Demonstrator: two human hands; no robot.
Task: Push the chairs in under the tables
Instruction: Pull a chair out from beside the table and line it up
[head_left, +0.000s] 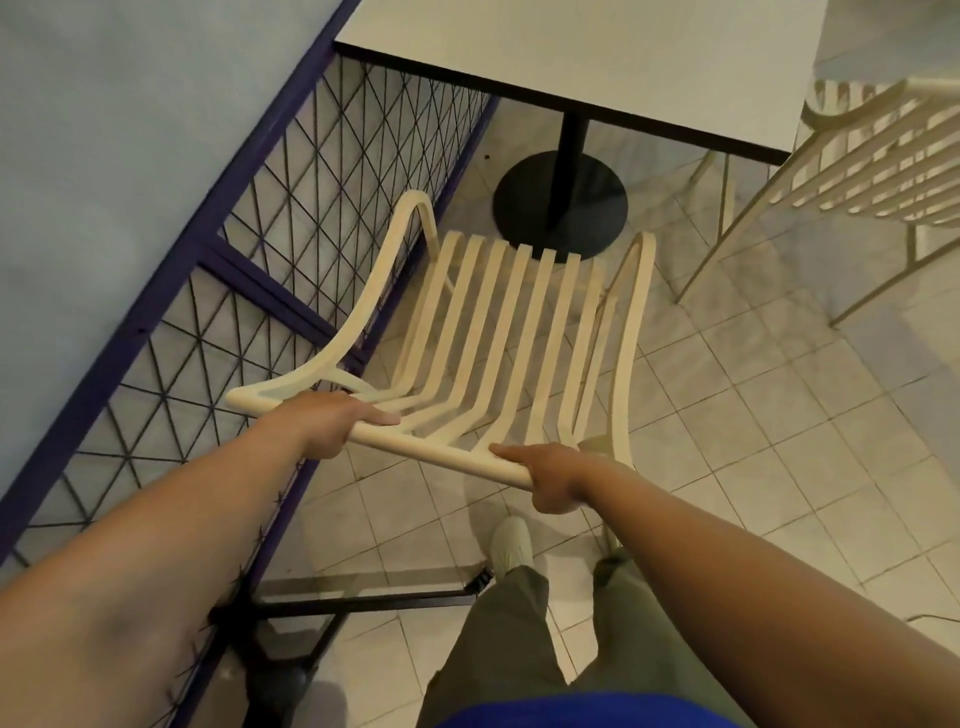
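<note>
Chair (498, 322): cream, slatted, with looped armrests. It stood on the tile floor (753, 415) facing the table (597, 57), directly in front of the person. The front ends of the seat slats appeared at the near edge of the table's black round base (561, 208). Seen from above, the seat lay on the near side of the tabletop's edge, not under it. The chair's left armrest ran close beside the purple mesh railing (260, 260); whether they touched could not be told.

Top rail (441, 452) of the backrest: nearest part of the chair to the person, slanting down to the right in view.

Left hand (332, 423): gripped the rail towards its left end, fingers curled round and under, thumb laid along the top pointing right. Arm reached forward from lower left, nearly straight.

Right hand (550, 478): gripped the rail at its right end, fingers wrapped under, thumb stretched along the top pointing left. Arm reached forward from lower right, nearly straight.

The hands were apart on the rail, with bare rail between them.

Below the rail: green trousers (498, 639) and one pale shoe (511, 545) on the tiles.

A second chair (883, 166) of the same kind stood at the table's right side, upper right of view, blurred.
</note>
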